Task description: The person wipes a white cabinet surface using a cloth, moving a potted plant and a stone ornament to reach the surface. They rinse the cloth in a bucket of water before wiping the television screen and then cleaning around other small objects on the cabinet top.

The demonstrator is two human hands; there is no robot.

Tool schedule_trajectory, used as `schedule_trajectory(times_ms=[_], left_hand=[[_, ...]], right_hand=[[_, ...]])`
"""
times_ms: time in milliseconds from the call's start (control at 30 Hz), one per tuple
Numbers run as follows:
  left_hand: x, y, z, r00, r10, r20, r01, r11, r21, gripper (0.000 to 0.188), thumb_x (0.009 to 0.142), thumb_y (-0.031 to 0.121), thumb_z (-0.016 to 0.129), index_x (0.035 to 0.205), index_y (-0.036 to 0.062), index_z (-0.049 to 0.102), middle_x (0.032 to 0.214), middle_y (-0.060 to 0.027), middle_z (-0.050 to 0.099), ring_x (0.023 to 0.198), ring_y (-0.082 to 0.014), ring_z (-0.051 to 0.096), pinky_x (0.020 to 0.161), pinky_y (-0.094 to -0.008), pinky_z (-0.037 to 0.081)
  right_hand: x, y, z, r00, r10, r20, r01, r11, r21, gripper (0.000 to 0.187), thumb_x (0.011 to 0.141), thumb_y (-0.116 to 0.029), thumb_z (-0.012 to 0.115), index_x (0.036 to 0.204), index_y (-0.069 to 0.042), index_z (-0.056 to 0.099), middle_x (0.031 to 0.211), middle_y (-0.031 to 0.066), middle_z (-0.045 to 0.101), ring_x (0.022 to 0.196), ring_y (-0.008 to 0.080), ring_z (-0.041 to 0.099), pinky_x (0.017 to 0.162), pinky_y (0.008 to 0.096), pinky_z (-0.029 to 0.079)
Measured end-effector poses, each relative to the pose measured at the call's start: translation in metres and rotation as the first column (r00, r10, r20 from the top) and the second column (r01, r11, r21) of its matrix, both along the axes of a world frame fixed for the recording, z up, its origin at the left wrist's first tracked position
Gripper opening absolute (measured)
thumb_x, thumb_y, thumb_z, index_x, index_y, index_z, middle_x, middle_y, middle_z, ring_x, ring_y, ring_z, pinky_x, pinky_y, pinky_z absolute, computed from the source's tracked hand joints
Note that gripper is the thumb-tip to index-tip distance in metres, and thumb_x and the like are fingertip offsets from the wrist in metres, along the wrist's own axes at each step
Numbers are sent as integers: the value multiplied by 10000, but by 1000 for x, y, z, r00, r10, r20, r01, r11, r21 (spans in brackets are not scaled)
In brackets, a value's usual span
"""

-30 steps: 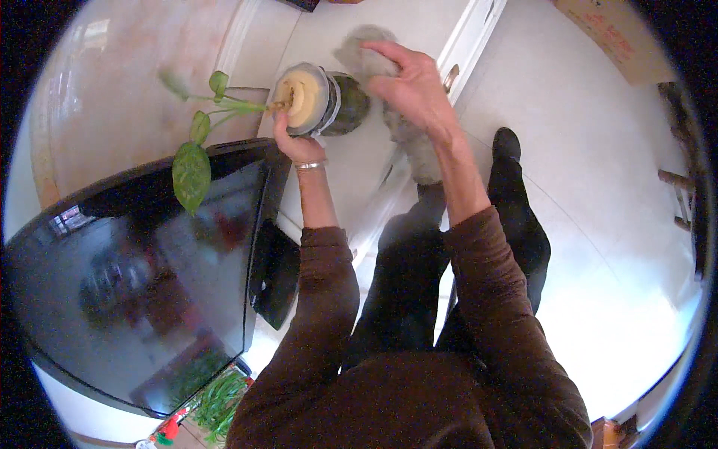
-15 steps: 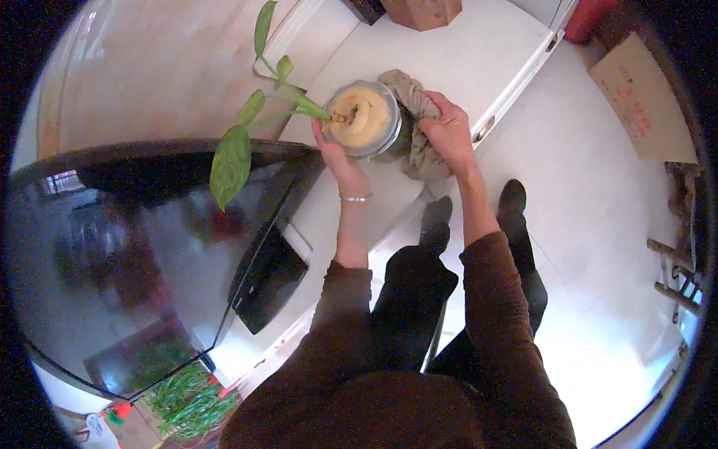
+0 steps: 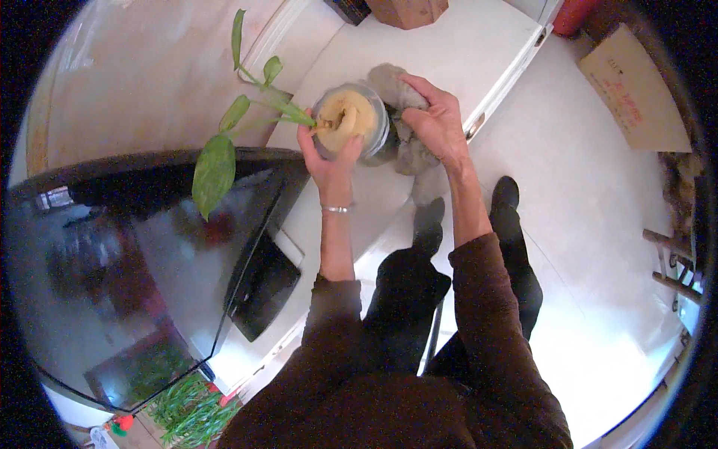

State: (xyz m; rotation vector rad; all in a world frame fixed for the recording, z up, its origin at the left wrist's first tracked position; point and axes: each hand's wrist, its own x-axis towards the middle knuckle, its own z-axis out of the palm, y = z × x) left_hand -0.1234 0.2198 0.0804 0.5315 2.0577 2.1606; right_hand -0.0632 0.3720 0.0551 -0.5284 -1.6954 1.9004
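A round see-through vase with a tan ring-shaped top stands over the white cabinet top. From its middle a green leafy plant leans out to the left. My left hand grips the vase by its near left rim, the thumb lying over the tan top. In my right hand is a bunched grey-brown cloth, pressed against or close beside the vase's right side. The cloth's lower folds hang below my fingers. The vase's base is hidden under its top and the cloth.
Left of the cabinet top stands a large black television on a dark base. A brown pot sits at the far edge. On the floor at right are a cardboard box and wooden furniture. Green grassy plants grow at lower left.
My left thumb has come over onto the tan top. The cloth has shifted along the vase's right side and is bunched differently. The whole view has moved slightly.
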Motion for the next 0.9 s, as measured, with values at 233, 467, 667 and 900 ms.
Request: schedule_trajectory(times_ms=[233,467,667,900], left_hand=[[11,12,7,993,114,11,-114,989,95,779,639,55,614,1337,70,269,1280,-90,378,1171,-246,393,988,-370,320],[26,-8,-4,984,118,132,-141,973,184,761,682,84,558,1367,101,229,1338,-73,322,1198,-260,369,995,-388,325],[27,-5,-19,985,-20,174,-45,931,362,666,820,245,566,1367,118,208,1383,-96,272,1235,-246,329,999,-418,340],[47,-20,-74,979,-134,-156,153,981,118,692,822,440,534,1357,132,221,1381,-92,276,1246,-274,314,1011,-444,320]], right_hand=[[-27,34,6,940,309,144,-314,949,15,383,631,1,458,984,-23,606,712,29,596,633,119,523,612,246,447],[-8,23,13,806,170,567,-510,687,518,427,598,-57,510,1011,-110,604,863,137,620,796,337,570,709,384,465],[0,16,0,919,27,393,-308,674,671,449,597,-30,549,1037,-118,568,953,87,599,886,286,542,738,376,466],[-22,47,4,933,9,360,-292,603,743,474,590,-19,558,1050,-130,569,1004,66,598,882,286,541,746,371,475]])
